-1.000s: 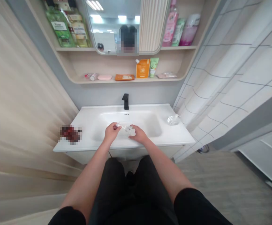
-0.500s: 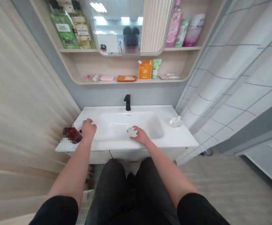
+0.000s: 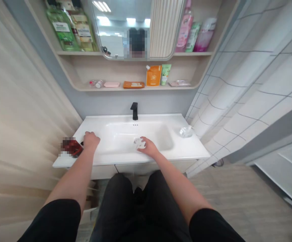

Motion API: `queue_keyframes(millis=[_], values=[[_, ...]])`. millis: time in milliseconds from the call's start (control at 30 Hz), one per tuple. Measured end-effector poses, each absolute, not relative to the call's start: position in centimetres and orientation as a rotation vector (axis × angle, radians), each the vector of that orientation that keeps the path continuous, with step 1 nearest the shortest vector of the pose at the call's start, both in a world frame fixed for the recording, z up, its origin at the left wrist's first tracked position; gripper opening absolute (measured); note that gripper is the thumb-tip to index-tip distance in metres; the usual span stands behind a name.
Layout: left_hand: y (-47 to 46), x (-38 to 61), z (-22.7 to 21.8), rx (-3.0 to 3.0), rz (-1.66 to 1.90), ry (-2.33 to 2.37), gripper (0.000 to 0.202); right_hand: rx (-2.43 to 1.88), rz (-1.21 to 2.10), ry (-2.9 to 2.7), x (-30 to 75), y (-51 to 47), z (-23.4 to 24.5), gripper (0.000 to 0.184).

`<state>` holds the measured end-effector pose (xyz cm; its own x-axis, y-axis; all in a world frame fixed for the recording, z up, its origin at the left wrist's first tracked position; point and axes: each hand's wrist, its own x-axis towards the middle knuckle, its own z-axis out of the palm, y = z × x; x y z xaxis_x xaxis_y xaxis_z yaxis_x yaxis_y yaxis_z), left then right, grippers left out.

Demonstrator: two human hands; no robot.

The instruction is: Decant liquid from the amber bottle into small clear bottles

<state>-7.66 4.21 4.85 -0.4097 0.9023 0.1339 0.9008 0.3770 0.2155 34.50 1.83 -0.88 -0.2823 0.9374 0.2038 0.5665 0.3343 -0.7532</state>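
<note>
I stand at a white sink (image 3: 183,149) with a black faucet (image 3: 134,111) at its back. My left hand (image 3: 90,140) rests on the sink's left counter, fingers curled, right beside a dark red blurred object (image 3: 70,147); what it holds, if anything, is hidden. My right hand (image 3: 148,146) is at the basin's front edge, closed on a small clear plastic item (image 3: 139,143).
A clear crumpled item (image 3: 185,131) lies on the right counter. The shelf above holds an orange pouch (image 3: 153,74), a green tube (image 3: 165,73), a pink soap (image 3: 111,84) and bottles. A mirror (image 3: 122,27) hangs above. Tiled wall at right, panelled wall at left.
My left hand left the clear item over the basin and moved left to the counter beside the dark red object. My right hand stayed over the basin with the clear item.
</note>
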Motion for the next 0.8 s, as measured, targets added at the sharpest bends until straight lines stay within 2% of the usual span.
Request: queue_keyframes(millis=[167,367,500,567,667,733,800], values=[[3.1,-5.5,5.9,1.826,0.566,2.625,0.042,-1.321,0.741,-1.958,34.4,1.8,-0.7,0.085],[-4.6,-2.2,6.1,1.925,1.370,2.403,0.040,-1.314,0.766,-1.950,34.5,1.6,-0.5,0.079],[-11.1,-4.1,5.3,1.513,1.735,2.503,0.033,-1.231,0.847,-1.910,34.8,1.5,-0.4,0.075],[-12.4,-6.3,5.0,1.281,1.837,2.595,0.043,-1.220,0.886,-1.880,34.8,1.5,-0.4,0.071],[-11.4,-9.7,4.5,1.053,1.914,2.580,0.081,-1.233,0.916,-1.870,34.6,1.5,-0.3,0.069],[-9.8,-11.4,4.1,0.977,1.845,2.495,0.101,-1.243,0.924,-1.868,34.5,1.5,-0.3,0.068],[-8.2,-12.6,3.5,1.004,1.723,2.435,0.106,-1.255,0.930,-1.861,34.5,1.5,-0.3,0.069]])
